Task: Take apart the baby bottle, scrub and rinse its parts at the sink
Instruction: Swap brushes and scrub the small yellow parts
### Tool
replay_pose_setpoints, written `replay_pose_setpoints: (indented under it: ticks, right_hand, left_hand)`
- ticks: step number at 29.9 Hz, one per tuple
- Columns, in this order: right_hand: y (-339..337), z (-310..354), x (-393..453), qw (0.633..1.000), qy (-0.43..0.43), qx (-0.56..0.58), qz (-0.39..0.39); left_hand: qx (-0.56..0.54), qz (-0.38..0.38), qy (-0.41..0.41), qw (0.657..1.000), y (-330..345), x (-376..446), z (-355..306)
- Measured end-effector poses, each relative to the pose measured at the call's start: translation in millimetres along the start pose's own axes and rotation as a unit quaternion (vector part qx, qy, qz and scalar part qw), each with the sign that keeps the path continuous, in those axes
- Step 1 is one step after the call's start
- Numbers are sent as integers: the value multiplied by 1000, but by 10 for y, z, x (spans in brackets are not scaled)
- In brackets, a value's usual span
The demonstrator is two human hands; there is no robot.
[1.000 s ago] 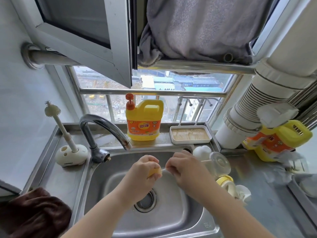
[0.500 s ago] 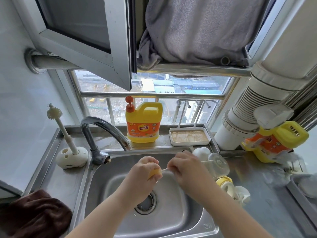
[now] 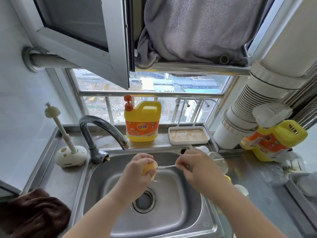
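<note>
A stainless steel sink basin [image 3: 180,219] with a round drain lies directly beneath both hands, set into a steel surface [image 3: 257,184]. Behind the hands, a curved chrome faucet [image 3: 103,127] arches toward them, and a yellow dish soap jug with a red pump [image 3: 142,122] stands on the ledge beyond. A white rectangular tray [image 3: 188,135] sits beside the jug, behind the right hand. Far left of the hands, a white bottle brush [image 3: 60,127] stands upright in a rounded white holder [image 3: 71,156]. Just right of the right hand, a clear glass baby bottle body [image 3: 218,161] lies on the surface with other pale bottle parts, partly hidden. The left hand [image 3: 137,174] has its grip curled tightly round a small yellow bottle part [image 3: 150,167] above the basin. The right hand [image 3: 197,169] pinches the end of a thin white straw brush [image 3: 167,166], whose bristled tip meets the yellow part between the two grips.
</note>
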State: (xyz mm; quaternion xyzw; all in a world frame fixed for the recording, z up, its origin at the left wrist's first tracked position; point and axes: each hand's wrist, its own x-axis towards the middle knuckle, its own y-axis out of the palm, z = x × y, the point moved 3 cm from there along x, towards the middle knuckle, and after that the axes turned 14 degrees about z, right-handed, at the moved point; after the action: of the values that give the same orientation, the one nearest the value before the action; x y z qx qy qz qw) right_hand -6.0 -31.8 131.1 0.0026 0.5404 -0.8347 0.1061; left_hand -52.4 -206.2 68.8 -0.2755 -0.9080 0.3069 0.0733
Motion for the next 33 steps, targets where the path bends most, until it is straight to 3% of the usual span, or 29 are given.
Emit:
replay_pose_setpoints:
  ticks: [11,33]
  right_hand:
    - [-58,-45,28,1000,10,-4,-29]
    - [-12,94,74,997,-15,-71,-10]
  left_hand:
    - [27,20,31,999,13,-19,-31]
    - [43,39,12,998,-38,11,-95]
